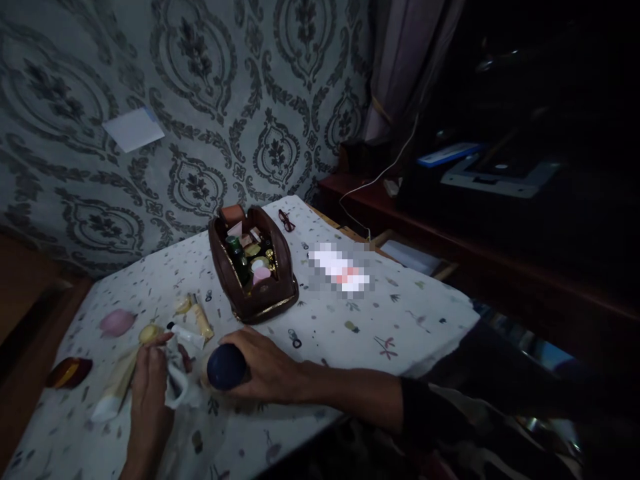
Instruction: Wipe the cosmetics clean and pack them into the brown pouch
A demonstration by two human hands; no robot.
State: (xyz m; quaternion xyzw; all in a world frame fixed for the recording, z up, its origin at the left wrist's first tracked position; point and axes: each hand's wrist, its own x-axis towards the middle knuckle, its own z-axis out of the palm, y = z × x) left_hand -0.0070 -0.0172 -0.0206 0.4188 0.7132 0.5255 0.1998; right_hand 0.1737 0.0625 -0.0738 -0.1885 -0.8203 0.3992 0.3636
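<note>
My right hand [260, 367] is wrapped round a container with a rounded dark blue cap [227, 367], seen from above; its lower part is mostly hidden. My left hand [150, 387] has its fingers stretched out, beside a crumpled white piece [177, 383] and a beige tube with a white cap [117, 383]. Whether it touches them is unclear. Beyond the fingers lie a small white tube with a black cap [187, 335], a yellowish tube [203, 320] and a round yellow item [149, 333]. Farther back stands an unzipped brown toiletry bag [225, 280] with several cosmetics inside, including a green bottle [233, 245].
A pink rounded item [117, 323] and a dark red and gold item [70, 373] lie at the left. Glasses [287, 221] and a blurred-out bright object [343, 267] are right of the bag. A patterned wall [210, 120] borders the white printed tablecloth [340, 347].
</note>
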